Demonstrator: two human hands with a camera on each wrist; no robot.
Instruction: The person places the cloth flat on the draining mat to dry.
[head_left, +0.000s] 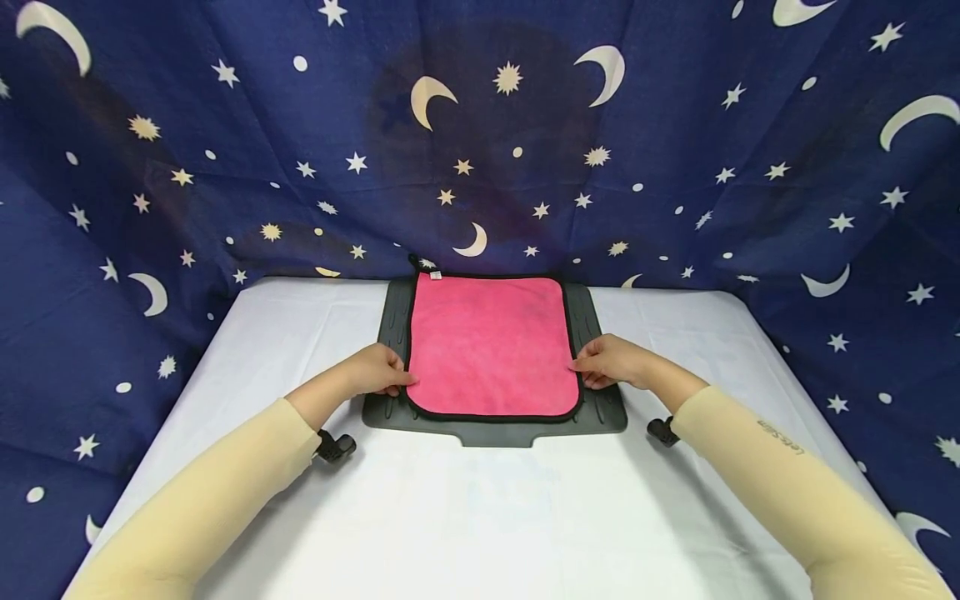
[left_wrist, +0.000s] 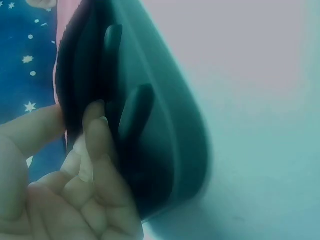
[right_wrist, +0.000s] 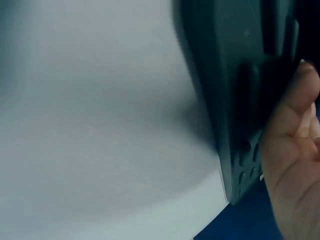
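Note:
A pink cloth with black edging lies spread over a dark grey ribbed tray. My left hand pinches the cloth's left edge near its front corner. In the left wrist view, the left thumb is on the pink side and the fingers are behind the dark edge, beside the tray's raised ribs. On the opposite side, my right hand pinches the right edge, thumb on top. The right wrist view shows the right hand close to the tray's ribs; its grip on the cloth is hidden there.
The tray rests on a table with a white cover. Behind and at both sides hangs a dark blue curtain with moons and stars. A small white label and a black loop are at the cloth's far left corner.

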